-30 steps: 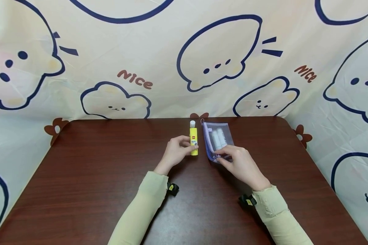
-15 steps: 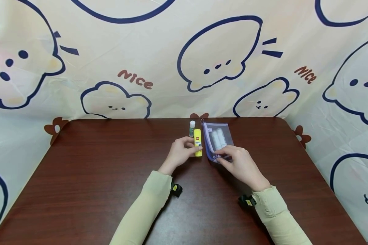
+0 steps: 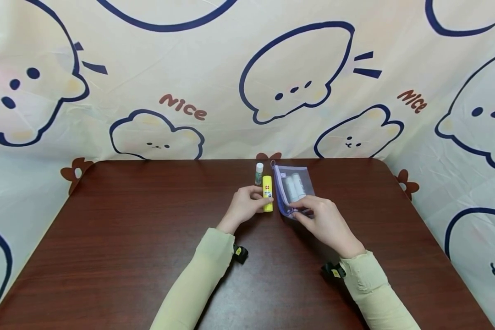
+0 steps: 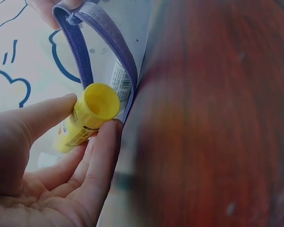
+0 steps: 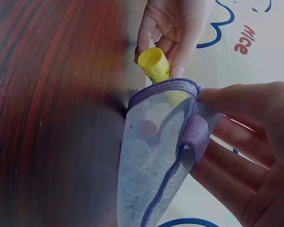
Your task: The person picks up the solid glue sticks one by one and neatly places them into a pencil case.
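Observation:
My left hand (image 3: pixel 244 204) pinches a yellow glue stick (image 3: pixel 267 193) between thumb and fingers, upright just left of a purple mesh zipper pouch (image 3: pixel 309 184). In the left wrist view the glue stick (image 4: pixel 78 125) shows its hollow yellow end, beside the parted zipper edges (image 4: pixel 118 42). My right hand (image 3: pixel 325 222) pinches the pouch's near edge and holds its mouth apart, as the right wrist view shows. Two white sticks (image 3: pixel 294 186) lie inside the mesh pouch, partly behind my right fingers.
Behind the glue stick stands a small tube (image 3: pixel 259 174) with a white cap and green label. All sit near the far edge of a dark brown wooden table (image 3: pixel 128 238). Cartoon-printed cloth (image 3: pixel 222 68) hangs behind and at both sides.
My left hand has moved right with the glue stick, toward the pouch mouth, baring the small tube that stood behind it. The right hand and pouch stay put.

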Motion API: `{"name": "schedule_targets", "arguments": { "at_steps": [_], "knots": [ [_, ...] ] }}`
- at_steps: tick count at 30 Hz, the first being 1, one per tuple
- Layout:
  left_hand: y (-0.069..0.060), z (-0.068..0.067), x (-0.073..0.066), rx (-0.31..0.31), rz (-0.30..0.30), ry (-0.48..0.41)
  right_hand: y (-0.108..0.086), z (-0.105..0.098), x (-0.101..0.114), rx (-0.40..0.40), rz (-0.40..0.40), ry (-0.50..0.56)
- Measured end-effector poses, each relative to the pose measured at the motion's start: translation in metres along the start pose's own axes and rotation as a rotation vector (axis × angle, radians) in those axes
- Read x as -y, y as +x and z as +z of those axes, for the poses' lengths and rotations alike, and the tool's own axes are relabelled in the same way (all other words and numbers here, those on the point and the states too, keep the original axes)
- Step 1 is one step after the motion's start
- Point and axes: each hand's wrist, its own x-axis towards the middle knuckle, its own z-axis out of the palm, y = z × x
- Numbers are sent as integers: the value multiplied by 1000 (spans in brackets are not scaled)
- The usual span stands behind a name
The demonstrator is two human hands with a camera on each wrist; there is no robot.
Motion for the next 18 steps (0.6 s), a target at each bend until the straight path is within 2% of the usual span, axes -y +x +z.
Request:
{"name": "schedule_targets", "arguments": {
  "at_steps": [7,18],
  "knots": [
    [3,1,-1,-5,-21,29,1,0,1,-12,-14,-8],
    [7,7,-2,39,-42,-26,0,-1,0,-22,-19,-15]
  ]
}}
